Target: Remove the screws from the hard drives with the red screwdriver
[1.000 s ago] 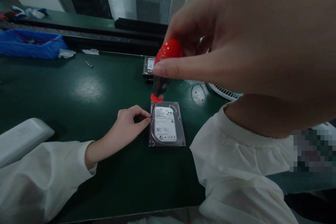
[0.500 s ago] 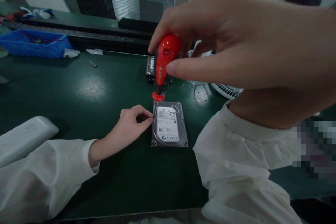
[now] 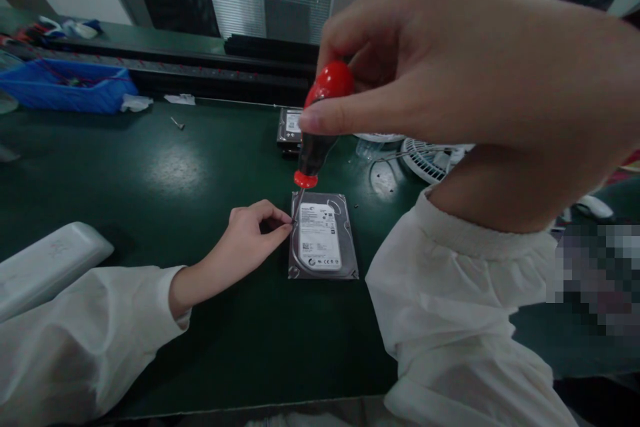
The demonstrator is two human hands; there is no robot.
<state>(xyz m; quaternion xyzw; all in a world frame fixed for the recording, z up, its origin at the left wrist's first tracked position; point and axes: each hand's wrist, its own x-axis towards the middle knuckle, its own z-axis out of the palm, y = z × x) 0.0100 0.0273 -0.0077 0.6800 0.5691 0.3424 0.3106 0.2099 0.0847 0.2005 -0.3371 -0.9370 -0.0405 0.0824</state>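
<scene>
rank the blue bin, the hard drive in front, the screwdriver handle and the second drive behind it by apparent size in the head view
1. blue bin and hard drive: near alike, no ranking; the bin sits farther back.
2. screwdriver handle, partly covered by the right hand.
3. second drive, partly hidden.

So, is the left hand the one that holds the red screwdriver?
No, the right hand grips the screwdriver, while the left hand rests with its fingers pinched at the hard drive's left edge.
</scene>
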